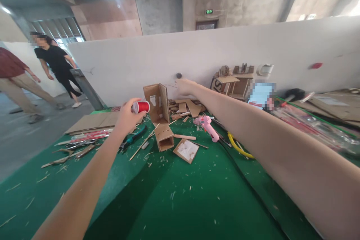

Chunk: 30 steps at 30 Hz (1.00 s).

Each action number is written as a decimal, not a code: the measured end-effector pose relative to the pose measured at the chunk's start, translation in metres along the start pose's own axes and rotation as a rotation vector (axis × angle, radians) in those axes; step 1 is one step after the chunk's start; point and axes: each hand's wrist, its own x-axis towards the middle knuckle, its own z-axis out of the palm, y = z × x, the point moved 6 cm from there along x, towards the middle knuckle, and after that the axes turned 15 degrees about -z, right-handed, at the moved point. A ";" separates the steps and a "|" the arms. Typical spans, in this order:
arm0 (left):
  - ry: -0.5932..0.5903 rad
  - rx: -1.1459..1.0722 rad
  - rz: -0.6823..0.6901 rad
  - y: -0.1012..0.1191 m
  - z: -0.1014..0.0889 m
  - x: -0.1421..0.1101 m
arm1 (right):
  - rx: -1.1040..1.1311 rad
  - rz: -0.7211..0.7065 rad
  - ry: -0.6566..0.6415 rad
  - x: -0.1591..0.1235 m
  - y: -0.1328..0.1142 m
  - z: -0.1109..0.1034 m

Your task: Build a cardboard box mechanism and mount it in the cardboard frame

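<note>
My left hand [132, 114] is wrapped around a spool of red thread [144, 107], tilted on its side to the left of a folded cardboard piece. My right hand [185, 86] is stretched far forward near the white wall, its fingers pinched together. A thin strand runs left from these fingertips, above the cardboard; it looks like the thread's end. Between my hands stands the upright, open cardboard piece [160, 101], with a small cardboard box [165, 137] in front of it. A flat cardboard square [186, 150] with a white patch lies nearby.
A pink glue gun [209, 127], a yellow-handled tool [239, 148] and teal-handled pliers [135, 137] lie on the green tabletop [180, 202]. Cardboard scraps [191, 107] are piled behind. A small cardboard structure [233, 82] stands against the white partition [126, 67]. Two people stand at the left.
</note>
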 end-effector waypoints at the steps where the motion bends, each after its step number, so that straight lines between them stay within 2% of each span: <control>1: 0.005 0.015 0.032 0.003 0.001 -0.001 | -0.012 0.024 0.019 -0.002 -0.003 -0.003; 3: 0.011 0.051 0.051 0.006 0.001 -0.004 | -0.035 0.045 0.084 -0.006 -0.014 -0.014; 6: 0.027 0.071 0.018 0.008 0.001 -0.006 | -0.084 0.010 0.253 -0.015 -0.045 -0.035; 8: 0.038 0.074 -0.007 0.006 0.000 -0.006 | -0.127 -0.114 0.331 -0.020 -0.073 -0.043; 9: 0.038 0.074 -0.013 0.006 0.000 -0.006 | -0.209 -0.268 0.358 -0.022 -0.092 -0.044; 11: 0.006 0.054 0.004 0.005 0.002 -0.005 | -0.336 -0.495 0.254 -0.024 -0.123 -0.032; 13: -0.057 0.003 0.035 0.006 0.004 -0.006 | -0.384 -0.573 0.134 -0.022 -0.138 -0.016; 18: -0.208 -0.103 0.018 0.008 0.007 -0.011 | -0.385 -0.572 0.020 -0.011 -0.144 0.007; 22: -0.207 -0.180 0.034 0.006 0.005 -0.009 | -0.359 -0.539 -0.030 -0.002 -0.137 0.011; 24: -0.171 -0.249 0.007 0.000 0.005 -0.006 | -0.344 -0.516 -0.023 0.000 -0.132 0.011; 26: -0.145 -0.387 -0.078 -0.010 0.009 -0.002 | -0.333 -0.502 0.004 0.000 -0.127 0.009; 30: -0.159 -0.622 -0.210 -0.029 0.023 0.000 | -0.348 -0.496 0.103 -0.008 -0.120 0.001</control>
